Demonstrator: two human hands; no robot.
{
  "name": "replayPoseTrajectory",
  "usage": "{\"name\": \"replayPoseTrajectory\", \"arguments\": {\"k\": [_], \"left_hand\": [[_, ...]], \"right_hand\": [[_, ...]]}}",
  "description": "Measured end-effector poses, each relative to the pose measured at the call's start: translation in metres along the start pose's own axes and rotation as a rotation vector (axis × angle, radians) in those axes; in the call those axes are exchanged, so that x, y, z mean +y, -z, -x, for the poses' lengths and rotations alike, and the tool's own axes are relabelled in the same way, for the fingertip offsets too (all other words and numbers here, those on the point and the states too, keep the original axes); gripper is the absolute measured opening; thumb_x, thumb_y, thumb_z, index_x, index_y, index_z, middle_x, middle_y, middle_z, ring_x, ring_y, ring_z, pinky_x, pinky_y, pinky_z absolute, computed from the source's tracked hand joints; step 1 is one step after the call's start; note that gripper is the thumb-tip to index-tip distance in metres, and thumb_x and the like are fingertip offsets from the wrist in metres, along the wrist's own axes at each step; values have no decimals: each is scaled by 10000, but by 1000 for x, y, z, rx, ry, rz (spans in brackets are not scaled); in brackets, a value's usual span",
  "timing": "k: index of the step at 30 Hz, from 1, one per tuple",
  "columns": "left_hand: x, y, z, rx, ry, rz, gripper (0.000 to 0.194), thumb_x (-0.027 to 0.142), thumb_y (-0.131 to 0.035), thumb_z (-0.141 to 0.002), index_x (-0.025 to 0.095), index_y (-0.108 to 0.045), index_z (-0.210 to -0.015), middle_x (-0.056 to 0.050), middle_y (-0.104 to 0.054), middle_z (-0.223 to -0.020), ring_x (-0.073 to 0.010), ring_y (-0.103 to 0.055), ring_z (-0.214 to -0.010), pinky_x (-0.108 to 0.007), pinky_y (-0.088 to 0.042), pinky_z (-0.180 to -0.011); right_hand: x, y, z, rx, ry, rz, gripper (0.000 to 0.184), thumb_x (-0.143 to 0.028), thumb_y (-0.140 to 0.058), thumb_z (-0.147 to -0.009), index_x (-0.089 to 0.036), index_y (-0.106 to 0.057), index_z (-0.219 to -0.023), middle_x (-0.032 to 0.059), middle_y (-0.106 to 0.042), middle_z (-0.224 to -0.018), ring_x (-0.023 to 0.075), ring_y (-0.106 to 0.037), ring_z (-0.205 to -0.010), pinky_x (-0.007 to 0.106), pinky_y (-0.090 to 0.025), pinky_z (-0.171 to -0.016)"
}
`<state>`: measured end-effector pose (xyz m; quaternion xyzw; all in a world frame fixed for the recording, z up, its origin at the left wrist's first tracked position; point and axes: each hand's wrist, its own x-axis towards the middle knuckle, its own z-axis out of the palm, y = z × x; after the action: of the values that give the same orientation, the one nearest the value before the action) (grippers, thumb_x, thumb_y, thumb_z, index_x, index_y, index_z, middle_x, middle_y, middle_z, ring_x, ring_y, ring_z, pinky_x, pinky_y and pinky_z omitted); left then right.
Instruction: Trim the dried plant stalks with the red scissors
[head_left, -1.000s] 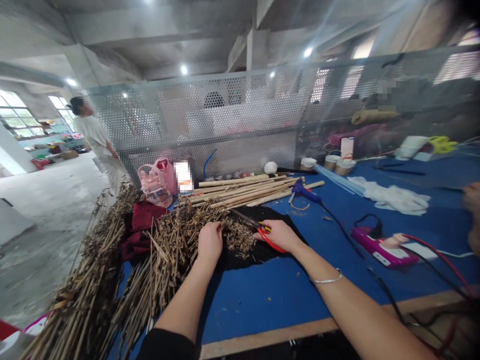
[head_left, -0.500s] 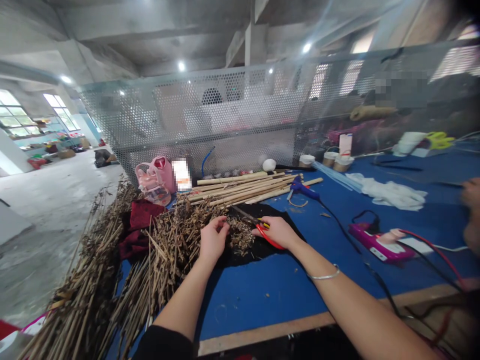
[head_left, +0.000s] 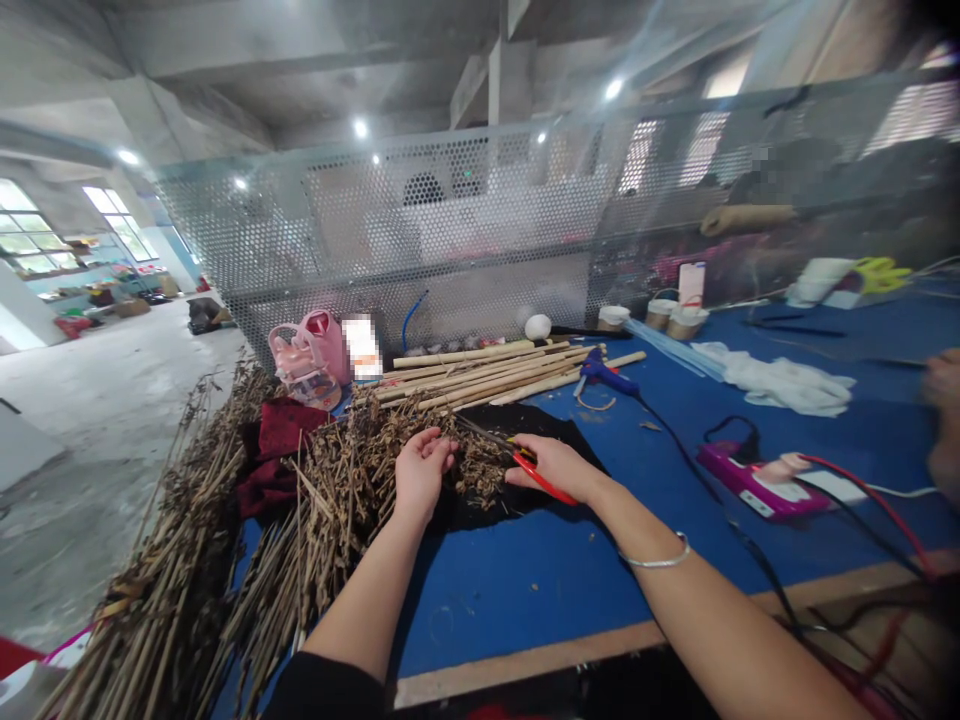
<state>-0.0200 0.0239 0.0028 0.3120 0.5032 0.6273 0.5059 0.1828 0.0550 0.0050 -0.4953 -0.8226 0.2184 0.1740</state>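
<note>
Head view: right hand (head_left: 555,464) grips scissors (head_left: 553,487); left hand (head_left: 418,475), hold unclear, at dried stems (head_left: 349,485); tubs (head_left: 685,324) stand beyond grip, contents indistinct.

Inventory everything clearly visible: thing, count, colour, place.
Long table: one, blue, foreground
Long dried stalks: many, brown, left
Ragged flat sheet: one, black, centre
Dried clippings: many, brown, on sheet
Metal scissors: one pair, red-handled, over sheet
Crumpled fabric: count unclear, dark red, amid stalks
Small bag: one, pink, behind stalks
Long wooden rods: several, tan, behind sheet
Glue gun: one, blue, by rods' right ends
Round ball: one, white, behind rods
Boxy power strip: one, magenta, right
Crumpled material: one heap, white, beyond strip
Perforated screen: one, grey, beyond rods
Other person's hand: one, blurred, right edge
Left hand: one, bare, beside clippings
Right hand: one, bare, holding scissors
</note>
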Motion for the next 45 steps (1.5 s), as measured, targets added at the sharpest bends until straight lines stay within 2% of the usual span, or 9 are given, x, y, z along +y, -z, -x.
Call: {"name": "replayPoseTrajectory", "arguments": {"k": [6,13,22,28,31,32,34,37,45], "left_hand": [[4,-1,3,22,81,35,314,145,-647,-698,137,-475,-961,-40,-635,-743,-90,-627,-645,-151,-453,-523],[2,-2,6,-28,83,-14,374,194,-682,-663,145,-461,-961,-33,-637,-710,-105,-623,-611,-165,-445,-494],[-5,1,-1,-26,-14,24,282,129,-651,-667,122,-492,-900,-8,-604,-647,-94,-613,-620,-162,-453,-526],[0,0,1,3,-12,113,291,156,-668,-652,133,-507,-892,0,-598,-680,-88,-615,-642,-159,-454,-539],[0,-1,3,-20,-4,127,341,198,-697,-623,139,-502,-896,4,-600,-684,-86,-613,-626,-151,-444,-517],[0,-1,4,-29,-7,131,352,211,-706,-613,139,-498,-888,2,-604,-678,-87,-612,-624,-150,-442,-517],[-1,-2,5,-41,-13,141,369,227,-721,-595,140,-482,-862,-2,-611,-661,-94,-615,-626,-154,-446,-524],[-2,-3,6,-49,-18,150,380,229,-729,-585,142,-468,-847,-10,-620,-647,-103,-618,-628,-159,-449,-523],[-1,-5,8,-95,18,104,339,223,-744,-570,124,-523,-807,-27,-639,-638,-99,-618,-610,-165,-456,-536]], "right_hand": [[2,4,1,-2,82,87,469,-562,-613,-609,-190,-581,-892,67,-598,-865,184,-537,-754,252,-381,-630],[0,0,1,-14,-34,94,405,-605,-596,-599,-228,-590,-746,12,-605,-657,137,-517,-558,215,-316,-491],[8,-3,-4,-3,-20,79,461,-643,-516,-643,-188,-542,-575,-7,-528,-522,101,-412,-481,215,-253,-450],[-7,8,3,38,-15,-96,438,-619,-561,-616,-192,-503,-697,-26,-508,-593,86,-390,-507,202,-287,-465],[-18,16,15,-33,-22,-243,508,-690,-463,-652,-188,-392,-611,-50,-396,-528,67,-336,-462,197,-290,-436],[-21,18,20,-104,-43,-332,527,-711,-387,-687,-189,-374,-612,-53,-375,-520,62,-334,-435,195,-295,-415],[-26,21,30,-246,-184,-533,572,-752,-266,-703,-193,-371,-638,-64,-342,-495,56,-319,-364,197,-297,-357],[-32,23,43,-393,-367,-732,599,-778,-268,-677,-191,-385,-651,-73,-333,-469,50,-306,-335,178,-291,-308],[-48,15,50,-521,-500,-820,623,-785,-245,-676,-183,-383,-598,-69,-338,-400,52,-309,-294,176,-307,-261]]}}
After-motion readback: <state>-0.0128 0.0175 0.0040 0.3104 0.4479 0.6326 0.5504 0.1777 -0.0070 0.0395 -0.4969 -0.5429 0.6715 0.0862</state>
